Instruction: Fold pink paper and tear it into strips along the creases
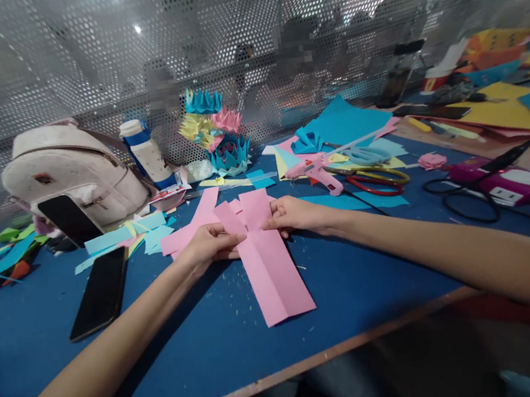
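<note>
Between my hands is a strip of pink paper (pixel 275 269), creased lengthwise, its upper end split into two flaps that spread apart. My left hand (pixel 214 242) pinches its left edge near the split, thumb on top. On the opposite edge my right hand (pixel 290 216) grips the same paper between thumb and fingers. The lower end of the strip reaches toward me over the blue table (pixel 192 347). Behind my left hand lie more pink paper pieces (pixel 199 217), partly covered by the hand.
A pink glue gun (pixel 315 170) and scissors (pixel 376 181) lie beyond my right hand. To the left are a phone (pixel 101 294), a backpack (pixel 68 167) and a bottle (pixel 147 152). Folded paper flowers (pixel 229 154) stand at the back. A cable (pixel 464 213) lies at right.
</note>
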{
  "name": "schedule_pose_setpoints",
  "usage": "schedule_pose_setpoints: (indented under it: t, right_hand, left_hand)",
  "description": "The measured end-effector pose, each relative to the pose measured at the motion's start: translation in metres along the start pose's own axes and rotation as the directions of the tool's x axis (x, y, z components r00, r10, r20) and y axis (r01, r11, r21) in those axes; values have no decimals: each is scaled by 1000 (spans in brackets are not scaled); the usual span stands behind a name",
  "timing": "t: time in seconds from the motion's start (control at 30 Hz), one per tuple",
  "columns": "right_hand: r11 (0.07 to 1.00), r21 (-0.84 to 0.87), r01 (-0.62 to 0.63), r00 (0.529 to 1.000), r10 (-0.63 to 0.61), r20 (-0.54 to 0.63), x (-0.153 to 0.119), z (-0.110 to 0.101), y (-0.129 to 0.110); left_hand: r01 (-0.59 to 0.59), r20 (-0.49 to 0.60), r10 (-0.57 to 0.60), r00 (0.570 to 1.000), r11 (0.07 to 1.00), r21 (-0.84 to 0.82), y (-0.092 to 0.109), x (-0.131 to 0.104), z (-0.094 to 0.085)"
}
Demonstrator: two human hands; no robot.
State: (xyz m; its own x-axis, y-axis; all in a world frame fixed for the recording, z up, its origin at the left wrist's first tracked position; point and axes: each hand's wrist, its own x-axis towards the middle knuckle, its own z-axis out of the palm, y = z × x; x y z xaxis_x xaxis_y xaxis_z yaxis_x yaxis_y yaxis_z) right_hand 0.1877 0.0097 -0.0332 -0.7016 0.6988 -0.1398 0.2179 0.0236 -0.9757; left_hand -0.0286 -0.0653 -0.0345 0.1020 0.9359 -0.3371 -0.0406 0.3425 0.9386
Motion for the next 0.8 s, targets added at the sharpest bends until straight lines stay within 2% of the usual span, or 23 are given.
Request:
schedule_pose_setpoints:
  t: [0.2,0.37,0.67,0.8]
  right_hand:
    - [999,39,-6,1000,6,4,1,0,1]
    - [999,33,10,997,-13,70,1,-2,1]
    - [999,52,-1,1000,1,4,3,-1,3]
    - [999,27,21,995,-24,96,1,-2,1]
  left_hand:
    - [12,29,-12,1000,1000,2,3,-1,1]
    - [10,4,-10,1000,1000,4,2,-1,1]
    - [21,-12,-21,1000,1000,3,4,-3,4]
    - [18,-16,-18,1000,1000,8,4,-2,3]
